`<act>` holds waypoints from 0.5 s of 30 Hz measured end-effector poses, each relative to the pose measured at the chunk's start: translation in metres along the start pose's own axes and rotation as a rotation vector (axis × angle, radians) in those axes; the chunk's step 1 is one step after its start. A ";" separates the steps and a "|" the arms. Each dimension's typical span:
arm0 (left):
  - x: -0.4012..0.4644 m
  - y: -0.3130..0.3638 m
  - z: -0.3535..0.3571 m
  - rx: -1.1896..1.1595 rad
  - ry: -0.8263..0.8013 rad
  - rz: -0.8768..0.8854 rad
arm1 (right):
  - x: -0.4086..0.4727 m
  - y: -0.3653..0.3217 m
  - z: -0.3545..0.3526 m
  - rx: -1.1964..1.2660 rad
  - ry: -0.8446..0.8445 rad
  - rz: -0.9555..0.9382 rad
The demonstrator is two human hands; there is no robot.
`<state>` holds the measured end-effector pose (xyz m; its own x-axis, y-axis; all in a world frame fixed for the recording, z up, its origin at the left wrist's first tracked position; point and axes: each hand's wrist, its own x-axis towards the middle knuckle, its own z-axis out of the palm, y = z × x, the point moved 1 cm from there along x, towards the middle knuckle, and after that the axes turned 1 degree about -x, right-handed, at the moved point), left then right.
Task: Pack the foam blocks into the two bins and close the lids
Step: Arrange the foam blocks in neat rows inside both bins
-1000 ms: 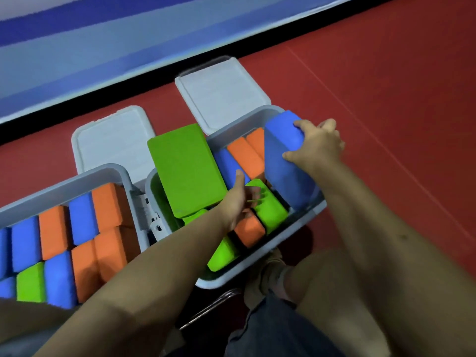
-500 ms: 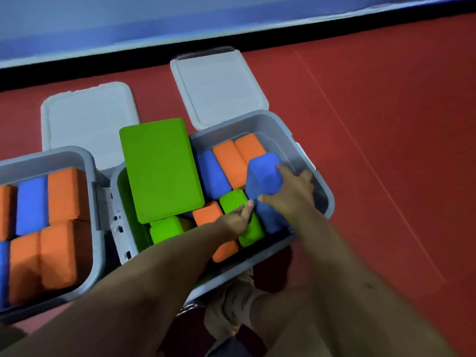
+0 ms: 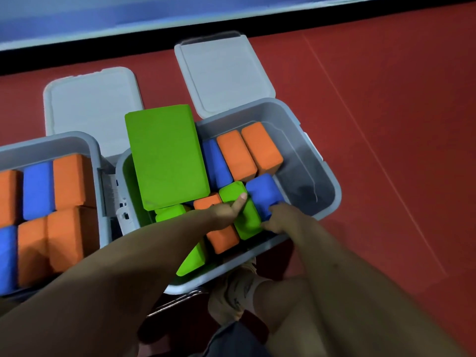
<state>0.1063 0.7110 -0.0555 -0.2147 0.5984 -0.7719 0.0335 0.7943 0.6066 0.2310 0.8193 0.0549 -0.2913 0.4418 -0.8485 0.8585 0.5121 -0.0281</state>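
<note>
The right bin (image 3: 325, 161) holds orange, blue and green foam blocks. A large green block (image 3: 164, 155) lies tilted on top of its left half. My right hand (image 3: 282, 219) grips the near end of a blue block (image 3: 262, 193), which sits low in the bin beside a small green block (image 3: 246, 220). My left hand (image 3: 228, 210) reaches in from the left, one straight finger touching that small green block. The left bin (image 3: 95, 150) is packed with orange and blue blocks. Both lids, the left lid (image 3: 92, 104) and the right lid (image 3: 221, 73), lie open behind their bins.
Both bins stand on a red floor (image 3: 386, 124). A black strip and a blue-white wall run along the back. My leg and shoe (image 3: 237, 297) are just below the right bin's near edge. The right end of the right bin has a gap.
My right hand has brought the blue block down from above the bin's right end into the bin beside the small green block. My left hand stayed on the blocks.
</note>
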 end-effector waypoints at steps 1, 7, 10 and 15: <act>-0.012 0.011 -0.001 -0.035 0.016 0.028 | 0.000 -0.002 0.001 -0.001 -0.030 -0.016; -0.083 0.073 -0.038 -0.102 0.206 0.179 | -0.009 -0.014 -0.008 0.086 -0.077 -0.153; -0.108 0.081 -0.071 -0.165 0.532 0.383 | -0.005 -0.039 -0.022 0.280 0.031 -0.285; -0.116 0.041 -0.134 -0.295 0.991 0.250 | -0.004 -0.074 -0.046 0.587 0.154 -0.412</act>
<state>0.0013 0.6602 0.0847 -0.9380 0.2833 -0.1995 -0.0228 0.5239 0.8515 0.1498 0.8133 0.0849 -0.6584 0.4189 -0.6253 0.7384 0.1989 -0.6443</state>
